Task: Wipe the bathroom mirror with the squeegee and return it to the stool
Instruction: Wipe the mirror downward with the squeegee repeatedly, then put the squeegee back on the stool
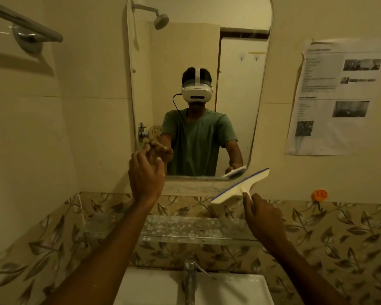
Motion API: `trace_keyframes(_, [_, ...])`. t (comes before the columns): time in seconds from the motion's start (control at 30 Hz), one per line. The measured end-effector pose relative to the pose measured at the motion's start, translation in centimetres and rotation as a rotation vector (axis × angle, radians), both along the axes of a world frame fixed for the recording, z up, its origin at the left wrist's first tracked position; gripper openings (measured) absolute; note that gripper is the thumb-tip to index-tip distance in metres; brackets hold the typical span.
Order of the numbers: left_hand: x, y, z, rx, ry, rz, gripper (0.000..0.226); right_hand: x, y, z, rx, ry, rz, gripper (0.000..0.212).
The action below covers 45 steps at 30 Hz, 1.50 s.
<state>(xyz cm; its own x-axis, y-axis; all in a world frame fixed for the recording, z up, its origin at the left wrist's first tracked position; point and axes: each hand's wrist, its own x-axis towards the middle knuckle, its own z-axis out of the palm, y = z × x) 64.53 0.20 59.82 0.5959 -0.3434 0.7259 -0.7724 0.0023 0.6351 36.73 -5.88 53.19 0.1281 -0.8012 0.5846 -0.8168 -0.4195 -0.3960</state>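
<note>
The person stands square to the mirror [240, 84]. The right hand [262, 216] grips the short handle of the squeegee [240, 188], fingers and thumb wrapped round it. The squeegee is white with a blue strip along its blade, and it sits tilted, right end higher, just below the mirror's lower right corner. Its upper tip lies beside the mirror's rim, and its reflection shows in that corner of the glass. Whether the blade touches the wall cannot be told.

The left hand [145, 175] is up at the mirror's lower left corner, fingers loosely bent and holding nothing. It is close to the glass, almost meeting its own reflection. The two hands are well apart, one at each lower corner.

In the glass, a person in a green T-shirt wears a white headset [197, 92]; no brand reads on it. A shower head [161, 20] is reflected at the top.

A printed sheet [337, 97] is stuck to the wall on the right, with headings, text and photos, all too blurred to read. Below it is an orange hook [319, 195]. Under the mirror run a glass shelf [185, 230], a tap [190, 274] and a white sink [154, 289]. A towel bar [24, 25] is at the upper left.
</note>
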Motion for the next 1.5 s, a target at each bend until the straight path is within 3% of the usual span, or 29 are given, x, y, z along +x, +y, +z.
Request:
trace_keyframes(0.2, [-6.4,1.6,-5.2,0.131,-0.163,-0.164,0.037,-1.1,2.2,-0.7,0.134,-0.320,0.095,0.037])
trace_keyframes(0.4, [-11.4,4.2,-9.0,0.181,-0.180,-0.240,0.038,-4.1,5.4,-2.8,0.271,-0.531,0.123,0.037])
trace_keyframes(0.53, [-15.1,7.1,-11.9,0.228,-0.192,-0.246,0.035,-7.3,8.4,-4.8,0.327,-0.590,0.136,0.032])
trace_keyframes(0.7, [-21.2,11.6,-15.7,0.312,-0.184,-0.277,0.037,-12.2,12.3,-8.0,0.466,-0.651,0.125,0.050])
trace_keyframes(0.97, [-32.3,18.1,-21.1,0.418,-0.184,-0.342,0.041,-22.0,19.4,-13.1,0.582,-0.713,0.027,0.024])
trace_keyframes(1.13, [-39.7,19.4,-24.6,0.520,-0.197,-0.398,0.048,-29.5,20.7,-18.0,0.773,-0.693,-0.127,0.048])
trace_keyframes(1.3, [-47.7,18.3,-28.9,0.645,-0.183,-0.446,0.051,-37.8,20.0,-22.2,0.798,-0.638,-0.155,0.033])
trace_keyframes(1.5, [-56.8,13.8,-35.8,0.825,0.001,-0.462,0.052,-45.9,15.2,-28.9,0.862,-0.465,-0.184,0.034])
